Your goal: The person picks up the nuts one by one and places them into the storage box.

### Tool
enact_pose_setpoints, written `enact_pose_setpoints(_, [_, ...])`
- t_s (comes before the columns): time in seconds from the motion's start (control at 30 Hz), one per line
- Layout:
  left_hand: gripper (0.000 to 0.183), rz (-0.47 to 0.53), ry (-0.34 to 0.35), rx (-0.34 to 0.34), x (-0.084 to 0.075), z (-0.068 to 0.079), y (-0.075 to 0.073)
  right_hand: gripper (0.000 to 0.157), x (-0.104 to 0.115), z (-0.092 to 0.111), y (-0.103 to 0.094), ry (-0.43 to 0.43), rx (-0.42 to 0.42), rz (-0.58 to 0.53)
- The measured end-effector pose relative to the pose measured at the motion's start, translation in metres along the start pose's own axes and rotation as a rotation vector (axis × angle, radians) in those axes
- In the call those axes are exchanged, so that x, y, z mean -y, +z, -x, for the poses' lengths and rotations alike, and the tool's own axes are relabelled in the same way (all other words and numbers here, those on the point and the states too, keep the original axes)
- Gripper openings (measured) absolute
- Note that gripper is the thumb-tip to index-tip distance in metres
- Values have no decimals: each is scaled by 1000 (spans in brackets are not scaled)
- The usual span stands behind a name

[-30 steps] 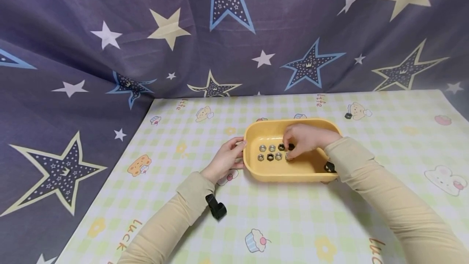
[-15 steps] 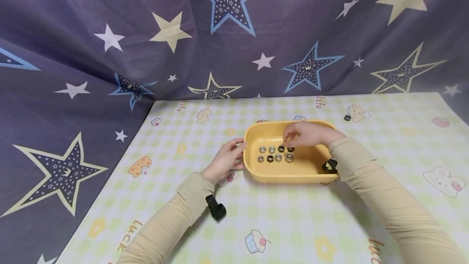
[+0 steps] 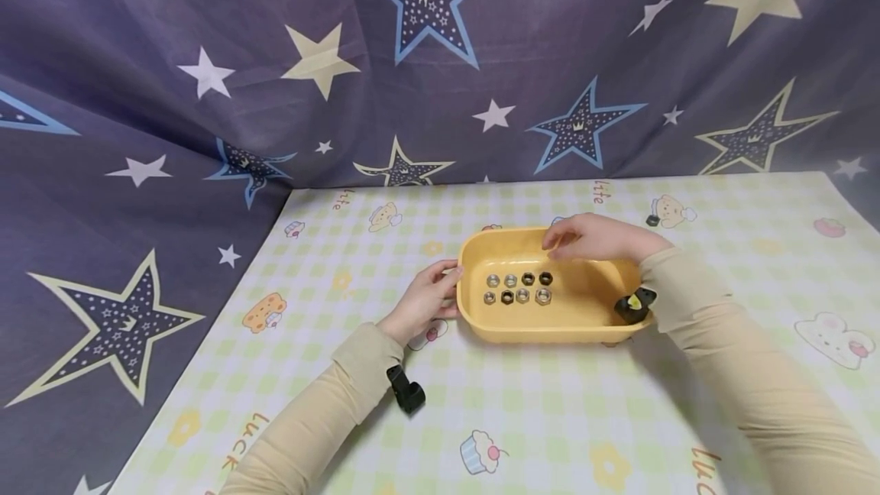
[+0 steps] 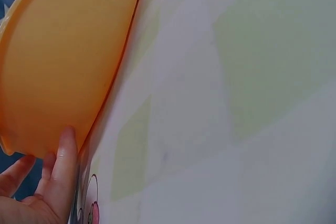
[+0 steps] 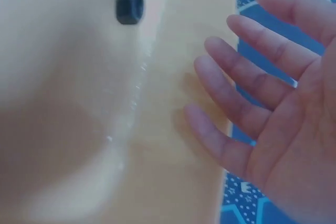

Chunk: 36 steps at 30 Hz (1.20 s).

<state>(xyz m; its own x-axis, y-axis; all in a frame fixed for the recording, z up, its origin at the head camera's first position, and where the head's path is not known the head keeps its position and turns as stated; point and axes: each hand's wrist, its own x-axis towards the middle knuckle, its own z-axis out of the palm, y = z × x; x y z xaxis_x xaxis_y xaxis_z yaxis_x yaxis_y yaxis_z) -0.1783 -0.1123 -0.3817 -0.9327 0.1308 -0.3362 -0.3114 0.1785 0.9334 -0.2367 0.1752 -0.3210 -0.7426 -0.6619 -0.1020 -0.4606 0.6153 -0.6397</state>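
A yellow plastic basin (image 3: 522, 333) stands on the table with several hex nuts in two rows on its floor, some silver, some dark. A silver nut (image 3: 543, 296) ends the front row, and a dark nut (image 3: 545, 279) ends the back row. My left hand (image 3: 428, 296) rests against the basin's left end, its fairly straight fingers (image 4: 65, 153) touching the outer wall. Over the back rim hovers my right hand (image 3: 594, 237), holding nothing. Its fingers are spread and loosely bent in the right wrist view, beside the basin wall (image 5: 173, 145).
A single dark nut (image 3: 652, 220) lies on the checked tablecloth (image 3: 543, 418) behind the basin, to the right. A dark star-patterned curtain (image 3: 440, 98) hangs behind the table. Black wrist mounts (image 3: 406, 389) sit on both sleeves.
My right hand has let go of the silver nut at the front row's right end and risen back and right to the rear rim. My left hand stays at the basin's left end.
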Motion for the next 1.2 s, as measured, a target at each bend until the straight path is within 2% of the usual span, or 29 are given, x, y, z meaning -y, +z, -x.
enact_pose_setpoints(0.27, [39, 3, -4, -8, 1, 1, 0, 21, 9, 13, -20, -4, -39, 43])
enact_pose_setpoints(0.4, [38, 1, 7, -9, 1, 1, 0, 21, 8, 20, -28, 20, -78, 64])
enact_pose_setpoints(0.73, [38, 20, 12, 9, 3, -1, -1, 23, -7, 41, -34, 51, -107, 37])
enact_pose_setpoints(1.0, [38, 41, 14, 12, 4, -2, -1, 21, -20, 53, -34, 138, -173, 65])
enact_pose_setpoints(1.2, [39, 41, 24, 17, 4, -2, -1, 20, -39, 60, -33, 121, -235, -32])
